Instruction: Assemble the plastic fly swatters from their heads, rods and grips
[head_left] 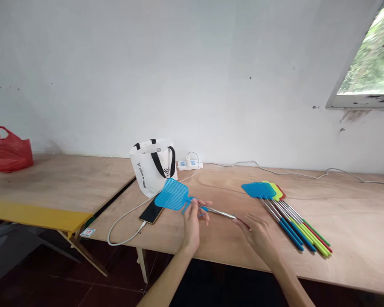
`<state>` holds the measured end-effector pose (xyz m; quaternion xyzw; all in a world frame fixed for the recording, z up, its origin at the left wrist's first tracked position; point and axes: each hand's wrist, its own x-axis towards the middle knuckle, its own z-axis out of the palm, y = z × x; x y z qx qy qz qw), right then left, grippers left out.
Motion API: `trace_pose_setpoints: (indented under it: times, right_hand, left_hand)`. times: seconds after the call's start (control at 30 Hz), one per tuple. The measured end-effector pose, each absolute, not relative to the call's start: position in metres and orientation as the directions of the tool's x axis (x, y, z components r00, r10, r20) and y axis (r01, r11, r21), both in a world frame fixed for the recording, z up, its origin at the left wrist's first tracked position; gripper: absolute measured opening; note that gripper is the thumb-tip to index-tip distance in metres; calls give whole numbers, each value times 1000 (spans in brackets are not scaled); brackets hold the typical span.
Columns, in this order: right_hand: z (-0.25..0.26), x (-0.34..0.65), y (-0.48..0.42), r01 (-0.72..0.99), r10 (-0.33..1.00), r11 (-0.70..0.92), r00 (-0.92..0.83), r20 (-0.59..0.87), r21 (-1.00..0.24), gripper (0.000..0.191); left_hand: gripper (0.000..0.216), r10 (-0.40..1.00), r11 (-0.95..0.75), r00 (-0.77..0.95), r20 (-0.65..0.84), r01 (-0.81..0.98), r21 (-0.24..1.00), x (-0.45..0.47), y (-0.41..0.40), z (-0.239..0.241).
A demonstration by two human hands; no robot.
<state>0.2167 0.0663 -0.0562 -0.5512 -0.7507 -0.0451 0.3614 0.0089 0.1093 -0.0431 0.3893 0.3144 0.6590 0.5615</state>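
Note:
A blue fly swatter (172,197) with a metal rod is held above the table between my two hands. My left hand (193,221) pinches it at the blue neck just below the slatted head, its other fingers stretched out. At the rod's far end, my right hand (256,232) is closed around the handle, which mostly hides behind the fingers and looks dark red where it shows. To the right lies a bundle of fly swatters (284,213), with blue, yellow-green, red and green handles, heads pointing to the wall.
A white tote bag (144,170) stands behind the swatter head, and a phone (151,212) on a white charging cable lies below it. A power strip (190,164) sits by the wall. On the left table (67,179) is a red plastic bag (11,151); a gap separates the tables.

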Motion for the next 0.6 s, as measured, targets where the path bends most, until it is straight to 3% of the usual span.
trace_pose_setpoints:
  times: [0.13,0.3,0.43,0.6]
  right_hand:
    - [-58,273,77,888,800,332,-86,594,-319,48]
    - [-69,328,82,875,822,258,23,569,-409,49]
    - [-69,329,78,851,866,259,6,500,-458,49]
    - [-58,305,73,831,891,324,-109,440,-451,47]
  left_hand:
    - [51,950,-298,-240,200,-503,811,-37,134,-25]
    - [54,906,-386,-383,180,-570,726,-83,151,-13]
    - [54,907,-380,-389,160,-596,707,-88,154,-16]
    - [54,837,-468,-523,163,-528,708,-82,159,-21]
